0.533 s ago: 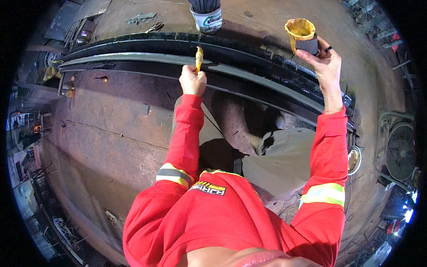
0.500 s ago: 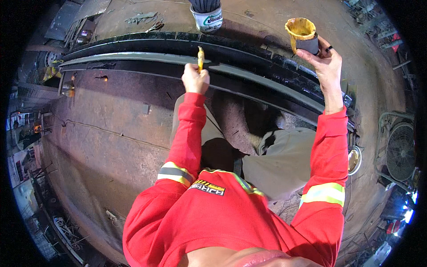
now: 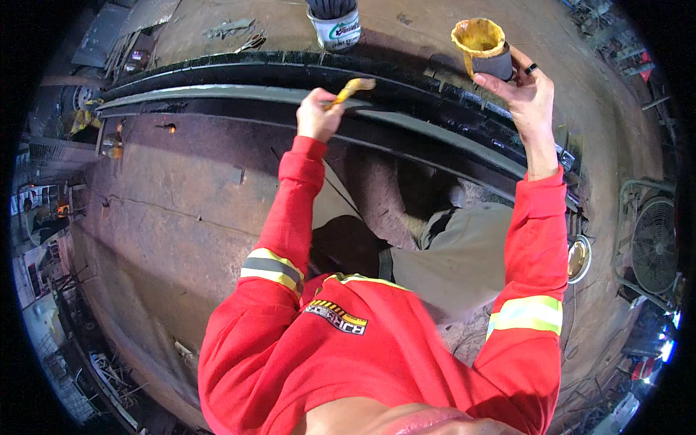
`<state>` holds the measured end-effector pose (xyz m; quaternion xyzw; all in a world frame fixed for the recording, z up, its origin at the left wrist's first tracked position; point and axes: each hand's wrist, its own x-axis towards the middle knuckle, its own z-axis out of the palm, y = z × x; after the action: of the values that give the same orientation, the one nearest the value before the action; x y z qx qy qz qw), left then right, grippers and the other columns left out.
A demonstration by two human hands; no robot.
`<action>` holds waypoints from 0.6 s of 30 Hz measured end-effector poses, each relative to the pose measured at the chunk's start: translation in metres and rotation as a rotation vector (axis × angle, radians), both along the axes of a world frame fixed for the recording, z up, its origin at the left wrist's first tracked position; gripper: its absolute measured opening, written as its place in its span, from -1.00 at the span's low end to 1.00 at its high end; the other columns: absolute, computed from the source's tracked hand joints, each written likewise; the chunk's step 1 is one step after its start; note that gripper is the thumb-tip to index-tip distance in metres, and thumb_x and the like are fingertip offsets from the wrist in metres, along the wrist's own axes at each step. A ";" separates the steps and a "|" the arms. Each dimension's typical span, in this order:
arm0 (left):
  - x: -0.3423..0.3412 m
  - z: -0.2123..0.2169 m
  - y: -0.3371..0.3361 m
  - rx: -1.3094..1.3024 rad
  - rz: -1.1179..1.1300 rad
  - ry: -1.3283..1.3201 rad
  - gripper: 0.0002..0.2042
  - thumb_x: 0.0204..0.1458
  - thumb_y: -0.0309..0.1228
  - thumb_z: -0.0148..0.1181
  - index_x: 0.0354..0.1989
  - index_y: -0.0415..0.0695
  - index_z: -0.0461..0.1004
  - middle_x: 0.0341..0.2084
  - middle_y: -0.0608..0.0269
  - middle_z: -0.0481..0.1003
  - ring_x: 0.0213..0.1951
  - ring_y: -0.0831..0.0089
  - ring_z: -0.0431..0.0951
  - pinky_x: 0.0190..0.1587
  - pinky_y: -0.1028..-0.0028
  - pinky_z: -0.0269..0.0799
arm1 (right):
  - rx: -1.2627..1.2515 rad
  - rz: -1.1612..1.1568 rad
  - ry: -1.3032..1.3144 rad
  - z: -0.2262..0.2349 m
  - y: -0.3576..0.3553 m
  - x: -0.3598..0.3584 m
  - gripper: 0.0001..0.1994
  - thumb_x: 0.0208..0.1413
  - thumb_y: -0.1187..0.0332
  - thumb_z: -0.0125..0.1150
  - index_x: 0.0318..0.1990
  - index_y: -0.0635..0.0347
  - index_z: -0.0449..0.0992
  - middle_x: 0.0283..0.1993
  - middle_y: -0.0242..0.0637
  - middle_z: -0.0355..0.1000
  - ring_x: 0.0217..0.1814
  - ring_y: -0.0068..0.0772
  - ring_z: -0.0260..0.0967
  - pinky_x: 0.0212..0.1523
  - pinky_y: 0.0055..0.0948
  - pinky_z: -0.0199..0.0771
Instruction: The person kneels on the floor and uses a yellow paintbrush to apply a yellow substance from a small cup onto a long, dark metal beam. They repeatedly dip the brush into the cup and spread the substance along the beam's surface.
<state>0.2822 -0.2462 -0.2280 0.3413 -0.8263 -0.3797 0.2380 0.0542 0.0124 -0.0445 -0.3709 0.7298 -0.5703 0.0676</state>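
Two bare hands out in front on my feed, and both are loaded! The left hand is curled firmly around the handle of a yellow-smeared brush; the right hand has thumb and fingers clasped around a grey cup, its rim and inside coated in yellow, with a streak running down its side.

And there's the change: the brush has swung over! Its bristles now point off to the right, toward the cup's side of the scene, lying across my view of the dark beam and close by the light grey strip. For the work in hand, I judge that puts the brush more nearly along the long metal than across it. Are the bristles touching? From up here I can't tell.

Against the half-second-ago frame: back then the brush stood pointing away from the wearer, and now it's tipped well over, with the left wrist bent along with it. The cup has drifted a little left and farther out, still held mouth-up. Beyond the beam, the white bucket has barely shifted in the view, and both grips have stayed put.
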 end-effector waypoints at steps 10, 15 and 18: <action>-0.003 0.002 0.018 -0.048 0.318 0.124 -0.85 -0.09 -0.51 0.28 -0.40 -0.21 0.42 -0.53 0.08 0.55 -0.44 0.37 0.59 -0.34 0.43 0.48 | -0.047 -0.010 -0.050 -0.001 -0.001 0.001 -0.39 -0.25 0.47 0.58 0.06 0.36 0.48 -0.13 -0.25 0.55 -0.21 -0.60 0.46 -0.14 -0.58 0.47; -0.007 0.032 0.054 0.096 -0.171 0.178 -0.80 -0.10 -0.49 0.32 -0.39 -0.20 0.39 -0.56 0.06 0.51 -0.47 0.27 0.59 -0.37 0.40 0.47 | -0.046 0.001 -0.079 0.001 -0.001 0.007 -0.40 -0.24 0.50 0.57 0.05 0.38 0.48 -0.13 -0.25 0.55 -0.19 -0.56 0.47 -0.11 -0.55 0.48; 0.011 0.020 0.021 0.176 -0.120 0.110 -0.86 -0.10 -0.48 0.32 -0.41 -0.21 0.47 -0.56 0.10 0.53 -0.48 0.35 0.58 -0.36 0.42 0.47 | -0.013 -0.018 -0.069 0.006 0.000 0.008 -0.41 -0.23 0.53 0.55 0.06 0.38 0.47 -0.13 -0.24 0.55 -0.17 -0.53 0.48 -0.08 -0.52 0.49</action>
<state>0.2937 -0.2256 -0.2077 0.2896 -0.7942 -0.4826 0.2289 0.0626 0.0123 -0.0389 -0.3451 0.7266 -0.5880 0.0853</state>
